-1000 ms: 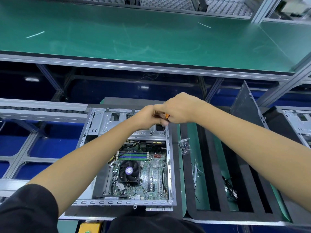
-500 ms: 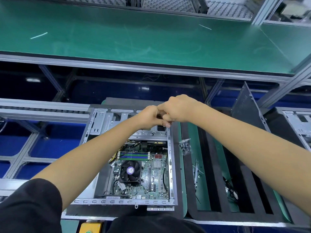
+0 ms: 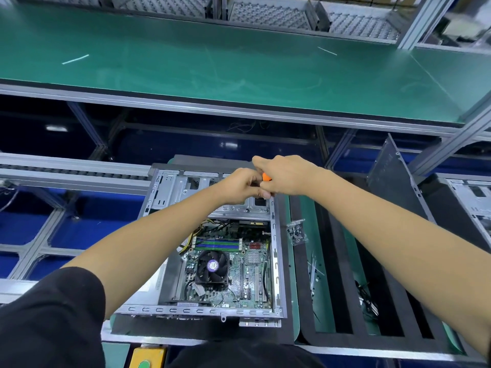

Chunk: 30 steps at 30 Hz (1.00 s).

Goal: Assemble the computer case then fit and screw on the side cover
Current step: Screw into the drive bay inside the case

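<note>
An open grey computer case (image 3: 276,264) lies on its side in front of me, its green motherboard (image 3: 239,274) and black fan (image 3: 212,266) showing. Both hands meet over the case's far right corner, above the metal drive bay. My right hand (image 3: 289,175) grips an orange-handled screwdriver (image 3: 266,177). My left hand (image 3: 240,185) has curled fingertips pinched at the screwdriver's lower part; the tip and any screw are hidden. The dark grey side cover (image 3: 390,176) stands on edge in the slotted rack to the right.
A small bag of screws (image 3: 297,231) and loose cable ties (image 3: 313,272) lie on the green mat right of the case. A black slotted rack (image 3: 345,333) fills the right. Another case (image 3: 473,197) sits far right. A green conveyor (image 3: 212,65) runs behind.
The hands stay at the same corner; the right hand has turned and lifted slightly, so the orange handle shows again after being covered half a second ago.
</note>
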Each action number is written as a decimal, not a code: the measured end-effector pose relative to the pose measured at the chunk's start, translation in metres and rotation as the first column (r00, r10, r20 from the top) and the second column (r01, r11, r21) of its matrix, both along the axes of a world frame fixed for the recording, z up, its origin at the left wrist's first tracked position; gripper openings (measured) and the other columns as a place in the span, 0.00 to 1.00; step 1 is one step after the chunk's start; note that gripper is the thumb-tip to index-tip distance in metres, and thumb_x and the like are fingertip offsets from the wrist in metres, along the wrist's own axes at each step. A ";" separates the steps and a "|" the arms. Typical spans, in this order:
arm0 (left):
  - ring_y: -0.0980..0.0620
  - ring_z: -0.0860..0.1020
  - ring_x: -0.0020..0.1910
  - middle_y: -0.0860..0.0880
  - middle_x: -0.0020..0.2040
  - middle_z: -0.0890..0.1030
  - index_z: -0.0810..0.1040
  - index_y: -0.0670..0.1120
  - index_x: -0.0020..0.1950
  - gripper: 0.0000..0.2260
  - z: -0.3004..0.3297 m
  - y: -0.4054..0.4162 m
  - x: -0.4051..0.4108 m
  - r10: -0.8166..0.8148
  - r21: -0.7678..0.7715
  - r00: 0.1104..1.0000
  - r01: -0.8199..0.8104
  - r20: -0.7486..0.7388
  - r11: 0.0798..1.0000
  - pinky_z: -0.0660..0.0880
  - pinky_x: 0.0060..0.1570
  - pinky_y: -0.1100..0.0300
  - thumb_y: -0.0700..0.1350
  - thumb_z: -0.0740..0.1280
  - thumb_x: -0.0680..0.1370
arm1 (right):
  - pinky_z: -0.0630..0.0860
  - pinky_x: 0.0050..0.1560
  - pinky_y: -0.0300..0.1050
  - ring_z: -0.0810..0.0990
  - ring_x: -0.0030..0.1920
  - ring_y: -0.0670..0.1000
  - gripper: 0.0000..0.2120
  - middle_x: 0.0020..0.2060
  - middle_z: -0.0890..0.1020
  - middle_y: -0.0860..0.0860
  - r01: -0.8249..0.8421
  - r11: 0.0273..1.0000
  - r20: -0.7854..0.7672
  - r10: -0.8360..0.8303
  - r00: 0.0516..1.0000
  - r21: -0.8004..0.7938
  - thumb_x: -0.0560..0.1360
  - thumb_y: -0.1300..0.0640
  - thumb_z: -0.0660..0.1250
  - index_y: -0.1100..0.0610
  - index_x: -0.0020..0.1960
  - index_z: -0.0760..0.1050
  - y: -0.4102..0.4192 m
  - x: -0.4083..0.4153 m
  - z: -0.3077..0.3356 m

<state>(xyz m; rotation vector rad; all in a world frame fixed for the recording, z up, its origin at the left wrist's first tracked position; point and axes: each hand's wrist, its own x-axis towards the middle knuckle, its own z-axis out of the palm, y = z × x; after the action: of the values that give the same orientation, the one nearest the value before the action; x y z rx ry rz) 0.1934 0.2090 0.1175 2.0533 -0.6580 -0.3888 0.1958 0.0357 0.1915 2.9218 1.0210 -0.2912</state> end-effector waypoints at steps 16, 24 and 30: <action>0.44 0.85 0.41 0.39 0.41 0.83 0.70 0.39 0.52 0.14 0.011 -0.010 -0.032 0.094 -0.378 0.935 -0.228 -0.341 0.897 0.84 0.46 0.46 0.34 0.75 0.75 | 0.75 0.44 0.53 0.81 0.41 0.52 0.13 0.41 0.85 0.46 0.642 0.527 -0.261 -0.623 0.738 0.557 0.82 0.43 0.56 0.51 0.47 0.70 -0.004 -0.027 -0.047; 0.47 0.83 0.37 0.46 0.38 0.85 0.75 0.48 0.49 0.07 -0.017 0.032 -0.026 0.143 -0.161 0.984 -0.159 -0.108 0.974 0.79 0.36 0.57 0.50 0.65 0.83 | 0.73 0.28 0.43 0.70 0.22 0.44 0.08 0.31 0.72 0.52 0.758 -0.125 -0.632 -0.646 0.428 0.641 0.82 0.56 0.61 0.58 0.45 0.71 -0.059 -0.057 -0.107; 0.53 0.77 0.31 0.49 0.32 0.77 0.71 0.52 0.38 0.20 -0.061 0.084 -0.047 0.146 -0.031 0.979 -0.143 0.140 0.989 0.72 0.34 0.61 0.61 0.55 0.84 | 0.69 0.30 0.46 0.70 0.29 0.51 0.10 0.37 0.77 0.54 0.900 -0.140 -0.727 -0.646 0.233 0.412 0.85 0.57 0.58 0.60 0.47 0.68 -0.059 -0.108 -0.181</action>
<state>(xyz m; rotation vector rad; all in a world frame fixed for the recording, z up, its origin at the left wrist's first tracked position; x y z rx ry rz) 0.1460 0.2931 0.0566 2.1071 -0.5903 -0.1517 0.0879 -0.0233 0.0108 3.9314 -1.5424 -0.2599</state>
